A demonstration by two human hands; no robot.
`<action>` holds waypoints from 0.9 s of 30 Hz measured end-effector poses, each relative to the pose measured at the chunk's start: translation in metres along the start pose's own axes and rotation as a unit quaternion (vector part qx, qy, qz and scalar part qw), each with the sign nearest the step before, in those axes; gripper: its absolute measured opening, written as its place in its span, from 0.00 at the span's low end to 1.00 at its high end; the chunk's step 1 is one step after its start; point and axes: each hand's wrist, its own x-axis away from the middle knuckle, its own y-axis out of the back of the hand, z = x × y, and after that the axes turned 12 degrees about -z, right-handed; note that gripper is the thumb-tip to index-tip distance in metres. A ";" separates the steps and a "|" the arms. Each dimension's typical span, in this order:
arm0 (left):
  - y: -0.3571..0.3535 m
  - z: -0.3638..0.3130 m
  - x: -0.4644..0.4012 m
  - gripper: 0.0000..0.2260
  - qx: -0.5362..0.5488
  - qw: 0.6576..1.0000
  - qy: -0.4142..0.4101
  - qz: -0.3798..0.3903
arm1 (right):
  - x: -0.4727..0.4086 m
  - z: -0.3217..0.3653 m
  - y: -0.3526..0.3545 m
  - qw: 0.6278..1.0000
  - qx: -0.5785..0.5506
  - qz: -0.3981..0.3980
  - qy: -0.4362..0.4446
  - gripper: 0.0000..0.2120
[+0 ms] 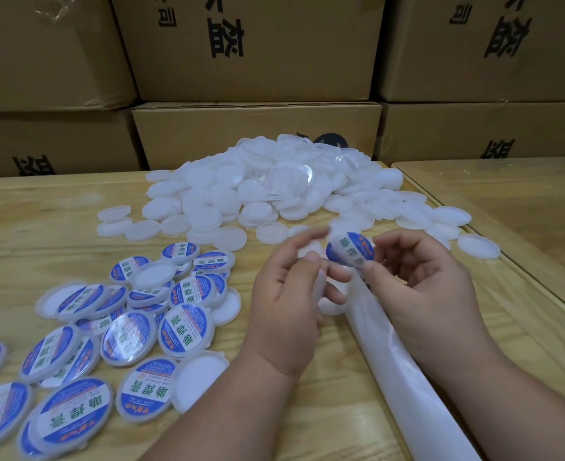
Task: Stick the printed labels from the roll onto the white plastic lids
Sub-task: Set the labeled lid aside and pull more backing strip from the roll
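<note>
Centrally, 2 bare hands are seen above a pale wooden table point(307, 410). A round blue and white label point(350, 250) is pinched at its lower edge between the thumb and fingers of the right hand point(431, 287), lifted clear of the table and tilted toward the camera. A blank white lid point(321, 287) is held in the curled fingers of the left hand point(287, 294), just left of the label; the index finger is blurred. A strip of white backing paper point(407, 377) is stretched from beneath the right hand toward the bottom edge of the frame. A large heap of unlabelled lids point(274, 188) is piled at the far middle of the table. Finished lids with labels point(108, 344) are scattered at the near left, some overlapping, a few turned plain side up. Stacked cardboard boxes point(258, 61) with black printing are lined up behind the table. A second table point(507, 194) is set just beside it on the right.
</note>
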 end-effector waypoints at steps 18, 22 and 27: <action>0.004 0.008 -0.016 0.17 0.010 0.990 0.095 -0.104 | -0.008 0.001 0.003 0.971 -0.080 0.067 -0.217 0.08; 0.005 0.008 -0.013 0.15 0.050 0.987 0.124 -0.083 | -0.006 0.003 0.002 0.975 -0.075 0.074 -0.197 0.07; 0.008 0.013 -0.018 0.19 0.016 0.992 0.104 -0.067 | -0.007 0.002 0.003 0.973 -0.100 0.046 -0.201 0.09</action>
